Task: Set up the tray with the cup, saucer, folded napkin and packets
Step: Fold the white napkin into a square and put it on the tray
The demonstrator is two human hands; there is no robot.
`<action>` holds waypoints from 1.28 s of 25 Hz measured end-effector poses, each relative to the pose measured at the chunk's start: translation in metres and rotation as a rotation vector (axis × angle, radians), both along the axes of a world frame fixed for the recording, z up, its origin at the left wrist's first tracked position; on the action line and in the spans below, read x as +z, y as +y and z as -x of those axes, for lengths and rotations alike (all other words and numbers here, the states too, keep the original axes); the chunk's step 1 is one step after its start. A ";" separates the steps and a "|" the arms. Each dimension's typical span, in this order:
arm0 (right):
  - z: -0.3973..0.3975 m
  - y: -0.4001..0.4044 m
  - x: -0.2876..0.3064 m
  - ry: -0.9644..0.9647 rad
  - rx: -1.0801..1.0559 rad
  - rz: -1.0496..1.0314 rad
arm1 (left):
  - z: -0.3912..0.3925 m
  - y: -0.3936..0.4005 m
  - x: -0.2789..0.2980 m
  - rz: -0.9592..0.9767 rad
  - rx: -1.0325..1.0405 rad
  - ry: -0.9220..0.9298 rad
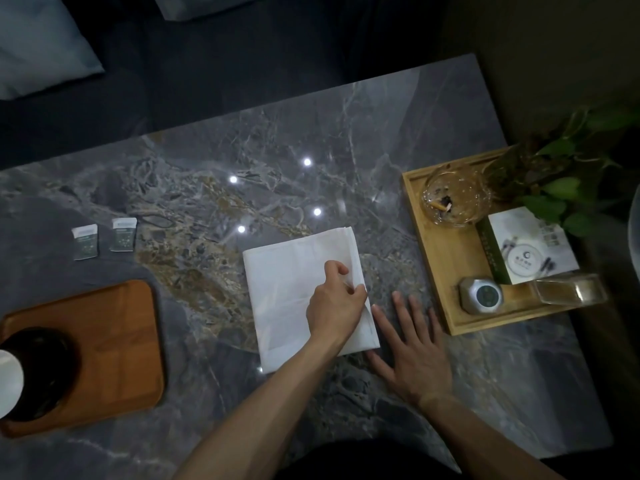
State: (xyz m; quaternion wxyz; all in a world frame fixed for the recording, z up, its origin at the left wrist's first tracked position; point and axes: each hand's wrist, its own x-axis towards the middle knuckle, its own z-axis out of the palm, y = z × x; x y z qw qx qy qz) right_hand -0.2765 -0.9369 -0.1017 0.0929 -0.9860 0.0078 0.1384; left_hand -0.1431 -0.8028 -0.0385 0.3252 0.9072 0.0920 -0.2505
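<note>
A white napkin [287, 289] lies folded flat in the middle of the marble table. My left hand [334, 303] pinches its right edge between thumb and fingers. My right hand [410, 344] rests flat on the table just right of the napkin, fingers spread, its thumb touching the lower right corner. Two small packets [85, 242] [123, 234] lie side by side at the left. A brown wooden tray [128, 348] sits at the lower left. On it stands a dark saucer [45, 372] with a white cup [8, 382] cut off by the frame edge.
A light bamboo tray [446, 271] at the right holds a glass ashtray [450, 195], a white card box [533, 251], a small metal tin [479, 294] and a clear holder [568, 289]. A leafy plant [561, 174] overhangs it. Cushions [38, 53] lie beyond the table.
</note>
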 end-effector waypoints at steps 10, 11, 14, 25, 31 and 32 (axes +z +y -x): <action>0.000 0.000 0.002 -0.029 -0.007 -0.014 | 0.001 -0.007 -0.004 -0.121 -0.143 -0.096; -0.001 0.001 0.003 -0.034 -0.005 -0.012 | 0.002 -0.007 -0.004 -0.129 -0.158 -0.113; 0.000 0.001 0.004 -0.045 0.003 -0.018 | 0.007 -0.007 -0.006 -0.117 -0.178 -0.133; -0.001 -0.002 0.009 -0.032 0.017 -0.061 | 0.047 0.016 -0.004 0.049 -0.152 -0.159; -0.007 0.002 0.031 -0.134 -0.129 -0.206 | 0.082 0.065 0.002 -0.105 -0.184 -0.595; -0.015 0.008 0.036 -0.188 -0.150 -0.244 | 0.080 0.072 0.001 -0.132 -0.203 -0.645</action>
